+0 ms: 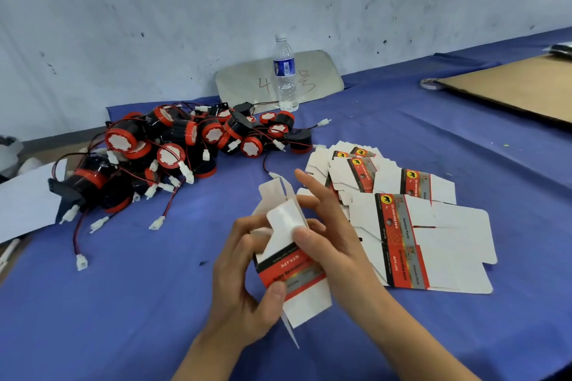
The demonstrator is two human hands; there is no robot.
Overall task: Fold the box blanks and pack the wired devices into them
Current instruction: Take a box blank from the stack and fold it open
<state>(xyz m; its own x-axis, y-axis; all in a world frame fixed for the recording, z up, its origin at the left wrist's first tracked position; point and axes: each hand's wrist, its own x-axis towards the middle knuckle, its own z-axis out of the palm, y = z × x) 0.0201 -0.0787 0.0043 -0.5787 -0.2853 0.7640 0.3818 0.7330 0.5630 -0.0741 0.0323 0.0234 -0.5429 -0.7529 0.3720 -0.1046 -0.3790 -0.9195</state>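
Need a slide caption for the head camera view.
Both hands fold a box blank beside wired devices.

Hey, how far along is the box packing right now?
Early, by the look of it. No finished, packed box is in view. In hand: the left hand and right hand are folding one box, its flaps not yet closed. Left: the spread of flat blanks beside it, and the pile of wired devices on the blue cloth, none boxed.
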